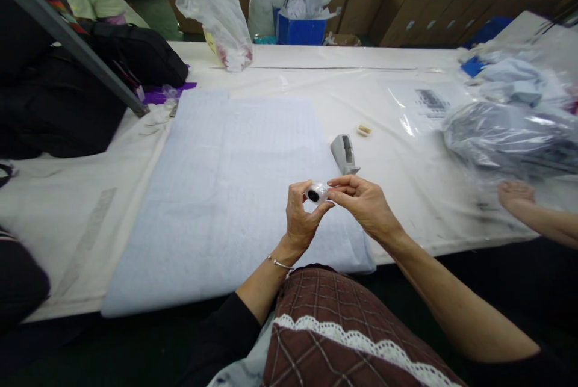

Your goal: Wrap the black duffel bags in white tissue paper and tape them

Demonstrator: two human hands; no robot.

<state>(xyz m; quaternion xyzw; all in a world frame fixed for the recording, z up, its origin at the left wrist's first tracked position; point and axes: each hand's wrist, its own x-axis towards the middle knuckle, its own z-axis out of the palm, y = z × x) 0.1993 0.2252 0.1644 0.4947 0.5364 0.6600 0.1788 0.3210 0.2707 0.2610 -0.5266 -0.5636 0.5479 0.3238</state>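
Note:
Above the white sheets, my left hand [301, 209] grips a small roll of clear tape [316, 193] with a dark round middle. The thumb and fingers of my right hand [361, 200] are pinched at the roll's right edge. Whether a loose tape end lies between those fingertips is too small to make out. Just beyond my right hand stands a grey tape dispenser [344, 152] on the table. Under both hands spreads a stack of thin white sheets [217, 194].
A small beige-and-white piece [363, 130] lies behind the dispenser. Plastic-wrapped garments [506, 134] sit at right, beside a co-worker's hand [517, 192]. Black bags [54, 98] and a metal post [85, 56] stand left. A plastic bag [219, 14] and blue box [300, 29] are at the back.

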